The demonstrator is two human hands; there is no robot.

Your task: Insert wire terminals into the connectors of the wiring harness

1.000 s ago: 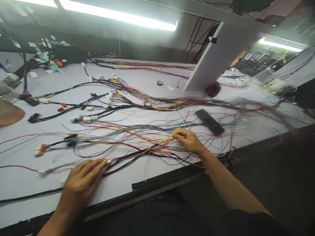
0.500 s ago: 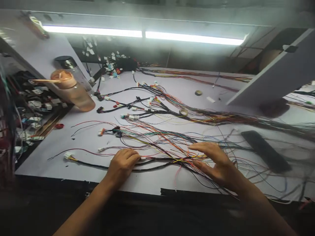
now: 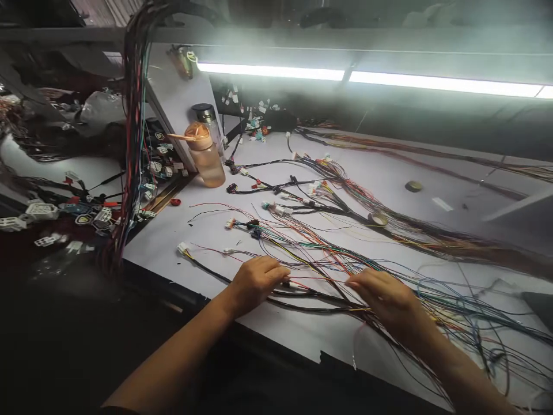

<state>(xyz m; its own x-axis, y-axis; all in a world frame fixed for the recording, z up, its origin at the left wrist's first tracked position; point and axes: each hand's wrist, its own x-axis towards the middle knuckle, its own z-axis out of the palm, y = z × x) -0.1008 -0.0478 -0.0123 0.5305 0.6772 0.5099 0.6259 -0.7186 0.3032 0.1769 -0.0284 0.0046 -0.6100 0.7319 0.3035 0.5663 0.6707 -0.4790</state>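
Note:
Many thin coloured wires [image 3: 311, 248] and black-sleeved cables [image 3: 302, 309] lie across the white table [image 3: 151, 248]. My left hand [image 3: 259, 279] is closed over the wires near the front edge, with a small dark and white connector [image 3: 294, 285] just beside its fingertips. To the right, my right hand [image 3: 382, 291] has thumb and fingers pinched together on a thin red wire [image 3: 322, 279] that stretches between the two hands. A white connector [image 3: 184, 248] ends the black cable at the left.
A bottle with an orange lid [image 3: 206, 161] stands at the back left beside a dark-capped bottle [image 3: 205, 112]. Tape rolls [image 3: 413, 186] lie at the right. A wire bundle [image 3: 136, 132] hangs at the left over piled connectors [image 3: 43, 210].
The view has turned left, so the hanging bundle shows. My right hand has gone from open to pinched and is nearer my left hand.

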